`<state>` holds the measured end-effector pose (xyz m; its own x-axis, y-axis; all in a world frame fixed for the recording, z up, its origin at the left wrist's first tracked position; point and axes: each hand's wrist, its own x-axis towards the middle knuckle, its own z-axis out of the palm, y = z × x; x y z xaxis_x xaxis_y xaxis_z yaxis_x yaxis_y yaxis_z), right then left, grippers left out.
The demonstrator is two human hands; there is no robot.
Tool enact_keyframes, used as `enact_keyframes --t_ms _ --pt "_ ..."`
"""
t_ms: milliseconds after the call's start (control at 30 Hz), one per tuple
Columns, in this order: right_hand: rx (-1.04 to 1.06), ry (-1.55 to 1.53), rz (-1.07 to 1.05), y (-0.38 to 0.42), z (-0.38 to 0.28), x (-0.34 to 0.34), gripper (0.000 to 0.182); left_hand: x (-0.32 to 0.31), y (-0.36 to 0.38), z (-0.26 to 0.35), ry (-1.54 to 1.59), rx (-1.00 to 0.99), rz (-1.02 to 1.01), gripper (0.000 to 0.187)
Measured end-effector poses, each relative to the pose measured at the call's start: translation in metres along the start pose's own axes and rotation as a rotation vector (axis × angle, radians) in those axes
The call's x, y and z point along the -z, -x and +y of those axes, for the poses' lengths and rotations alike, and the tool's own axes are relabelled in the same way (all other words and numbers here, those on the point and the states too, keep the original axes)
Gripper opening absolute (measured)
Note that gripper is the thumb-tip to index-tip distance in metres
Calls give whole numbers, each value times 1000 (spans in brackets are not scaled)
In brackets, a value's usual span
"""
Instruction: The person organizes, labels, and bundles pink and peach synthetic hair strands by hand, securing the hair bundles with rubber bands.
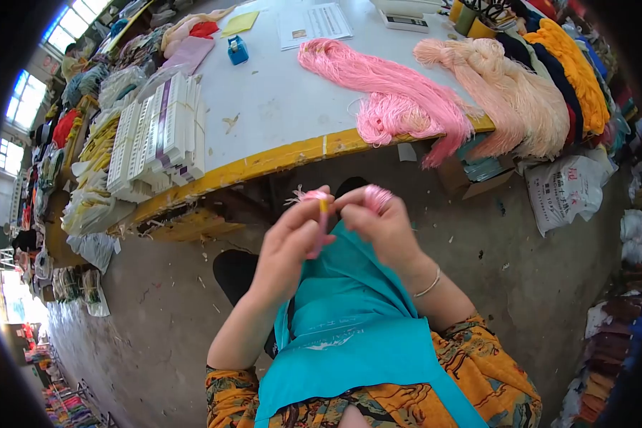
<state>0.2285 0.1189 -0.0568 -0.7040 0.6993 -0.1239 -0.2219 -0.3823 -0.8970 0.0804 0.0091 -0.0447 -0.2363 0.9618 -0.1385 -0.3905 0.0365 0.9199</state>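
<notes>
Above my lap, my left hand (287, 241) is closed on a small bundle of pink thread (308, 195), whose loose ends stick out past the fingers. A yellow bit (324, 205) shows at the left fingertips, and a pink strand hangs below them. My right hand (384, 230) pinches close beside it, with a loop of the same pink thread (378, 197) around its fingers. The fingertips of both hands nearly meet. Ahead on the table lies a long hank of bright pink thread (385, 82), its end drooping over the edge.
The white table (264, 107) has a yellow front edge. On it are peach hanks (506, 85), stacked white cards (157, 139), a blue bottle (237, 50) and a printed sheet (314, 26). A white sack (571, 189) stands right. Another person (71, 63) is far left.
</notes>
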Motion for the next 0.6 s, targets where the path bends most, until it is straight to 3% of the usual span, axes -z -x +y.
enact_keyframes --t_ms 33,67,167,267,333,400,500,533,567,600 --pt "77 -66 -71 -5 18 -3 12 -4 -1 -7 29 6 -13 43" --pt "26 -68 -115 -4 27 2 13 -3 -4 -12 13 28 -38 43" --pt "107 -76 -55 -2 23 10 15 -17 -26 1 116 172 104 35" --pt "151 33 108 -4 17 34 20 -7 -48 4 -118 164 -66 36" --pt "162 14 106 -8 16 41 21 -17 -59 2 -102 199 -134 45" --pt "76 95 64 -5 12 52 17 -22 -77 -15 -481 -119 -329 52" --pt "75 -124 261 -10 13 53 9 -45 -86 -6 -613 23 -456 55" --pt "9 -108 212 -5 8 65 10 -44 -98 -10 -663 -58 -497 52" --pt "-56 -92 164 2 0 81 13 -45 -112 -9 -484 164 -447 41" --pt "-101 -78 186 6 -6 86 19 -44 -134 3 -607 218 -416 29"
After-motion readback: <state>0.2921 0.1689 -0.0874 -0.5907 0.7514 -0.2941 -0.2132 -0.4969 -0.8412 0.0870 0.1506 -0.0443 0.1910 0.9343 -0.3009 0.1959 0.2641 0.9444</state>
